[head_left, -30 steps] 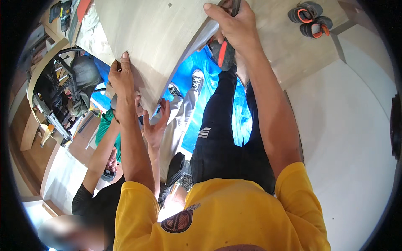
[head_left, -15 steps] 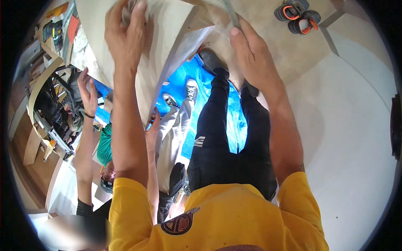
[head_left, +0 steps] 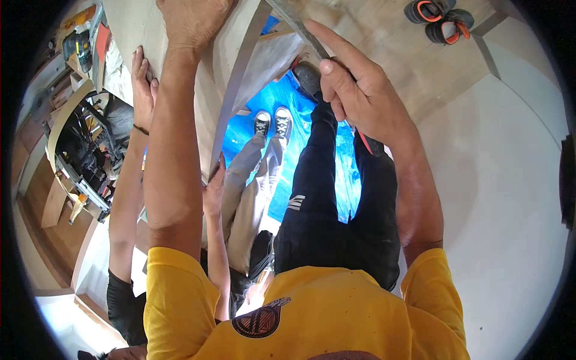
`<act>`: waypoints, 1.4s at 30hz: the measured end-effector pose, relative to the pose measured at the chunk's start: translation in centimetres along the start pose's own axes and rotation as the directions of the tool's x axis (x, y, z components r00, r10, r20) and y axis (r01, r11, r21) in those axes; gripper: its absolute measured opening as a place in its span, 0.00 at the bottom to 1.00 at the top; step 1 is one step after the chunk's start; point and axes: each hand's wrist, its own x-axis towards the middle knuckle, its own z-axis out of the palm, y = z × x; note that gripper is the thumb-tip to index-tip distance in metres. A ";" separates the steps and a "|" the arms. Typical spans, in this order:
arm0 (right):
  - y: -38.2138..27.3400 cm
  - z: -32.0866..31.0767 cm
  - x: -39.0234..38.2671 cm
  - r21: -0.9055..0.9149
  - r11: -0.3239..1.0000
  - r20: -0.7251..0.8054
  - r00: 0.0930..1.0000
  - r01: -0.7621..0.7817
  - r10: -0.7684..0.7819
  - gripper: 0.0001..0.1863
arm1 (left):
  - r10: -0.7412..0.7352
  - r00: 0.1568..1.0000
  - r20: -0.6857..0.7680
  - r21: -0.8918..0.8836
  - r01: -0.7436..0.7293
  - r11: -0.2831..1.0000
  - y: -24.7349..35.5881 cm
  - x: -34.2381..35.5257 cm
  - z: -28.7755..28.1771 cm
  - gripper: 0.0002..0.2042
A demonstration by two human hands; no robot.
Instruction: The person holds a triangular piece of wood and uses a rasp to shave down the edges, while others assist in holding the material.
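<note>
My left hand [head_left: 195,24] rests at the top edge of the picture on a pale wooden board [head_left: 225,54]; its fingers are cut off from view. In my right hand [head_left: 366,90] is a long, flat, grey metal strip-like tool [head_left: 297,27], its kind unclear. The index finger stretches along the tool, with the thumb and other fingers curled. The tool slants up toward the board's right-hand edge, its far end out of the picture. A co-worker's hand [head_left: 143,90] touches the board's left side, and their other hand [head_left: 213,189] holds its lower corner.
Below the board lies blue sheeting [head_left: 249,114], where a person in sneakers [head_left: 282,120] and light trousers stands. Dark shoes with orange trim [head_left: 447,30] lie on the floor at upper right. A white wall panel [head_left: 486,198] is on my right; tools and a black machine [head_left: 90,144] are left.
My left hand has moved up, partly out of the picture. My right hand has come down a little with the tool. The co-worker has moved in closer, one hand now on the board's left side.
</note>
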 end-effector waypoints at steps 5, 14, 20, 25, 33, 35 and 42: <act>0.8 -0.2 0.3 -0.010 0.997 0.016 0.997 0.076 -0.076 0.25 | 0.002 1.000 0.002 0.003 -0.002 1.000 -0.1 0.0 -0.2 0.22; 0.0 -1.7 0.7 -0.051 0.998 0.051 0.998 0.045 -0.043 0.25 | 0.012 1.000 0.011 -0.002 -0.012 1.000 -0.1 0.3 0.1 0.21; 1.3 -1.6 1.1 -0.212 0.950 -0.018 0.971 0.230 -0.239 0.25 | 0.035 0.999 0.017 -0.009 -0.034 0.999 0.1 0.6 0.3 0.21; 1.0 -0.4 0.3 -0.179 0.972 -0.105 0.979 0.154 -0.174 0.24 | 0.081 0.997 0.004 -0.059 -0.081 0.995 -0.9 0.6 -0.5 0.20; 4.3 -2.7 -1.8 0.398 0.914 -0.263 0.944 -0.080 0.198 0.23 | 0.147 0.987 0.062 -0.092 -0.141 0.986 -0.7 0.9 -0.9 0.20; 5.1 -1.6 -2.5 0.378 0.918 -0.265 0.937 -0.117 0.229 0.23 | 0.153 0.985 0.076 -0.090 -0.146 0.985 -0.4 0.7 -0.9 0.20; 3.4 -0.1 -3.0 0.455 0.880 -0.030 0.985 -0.138 0.171 0.25 | 0.157 0.983 0.094 -0.075 -0.150 0.986 0.2 0.4 -1.0 0.19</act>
